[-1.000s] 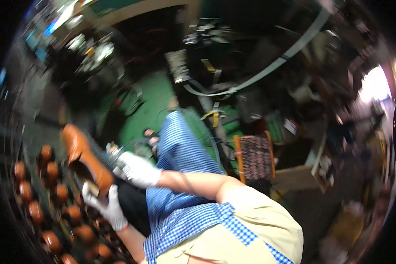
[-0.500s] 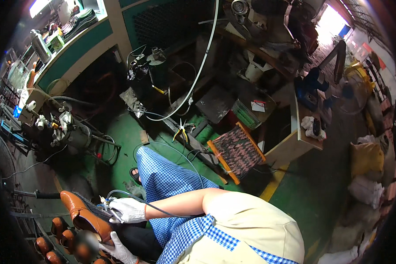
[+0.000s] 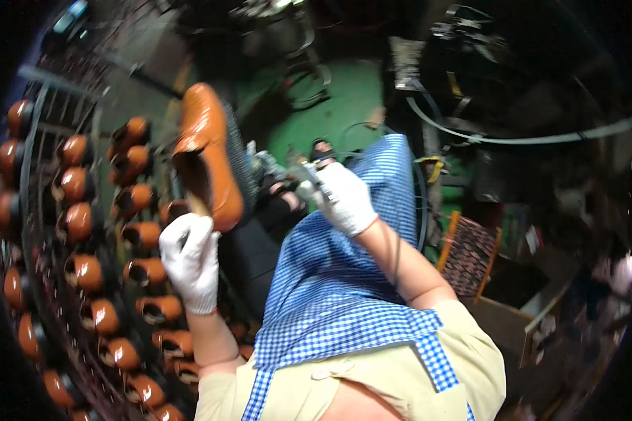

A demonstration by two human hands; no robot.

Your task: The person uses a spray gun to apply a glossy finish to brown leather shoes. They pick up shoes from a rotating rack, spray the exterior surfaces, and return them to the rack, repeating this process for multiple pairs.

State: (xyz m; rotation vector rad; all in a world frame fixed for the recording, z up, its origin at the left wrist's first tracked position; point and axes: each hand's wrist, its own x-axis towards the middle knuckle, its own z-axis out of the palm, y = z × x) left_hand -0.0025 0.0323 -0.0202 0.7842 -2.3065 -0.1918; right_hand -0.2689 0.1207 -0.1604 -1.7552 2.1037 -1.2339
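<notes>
A glossy orange-brown shoe [image 3: 221,186] with a dark ribbed sole is held up, toe pointing away from me. At its heel end my left hand [image 3: 192,263], in a white knit glove, is closed on a pale strip or stick that runs into the shoe's opening; which of the two it is I cannot tell. My right hand [image 3: 345,200], gloved too, is wrapped round a small metal spray gun [image 3: 305,175] with a thin hose. Its nozzle end faces the sole side, apart from the shoe. Motion blurs the gun.
Racks [image 3: 27,189] on the left carry many similar orange-brown shoes [image 3: 88,272] in rows. A stool with a woven seat [image 3: 469,256] stands at right. A pale hose [image 3: 527,139] curves across the upper right. The green floor [image 3: 344,98] shows beyond my apron-covered lap.
My view has swung left toward the racks. The shoe is now raised and upright in view, toe away. My right hand with the spray gun has drawn back from the sole.
</notes>
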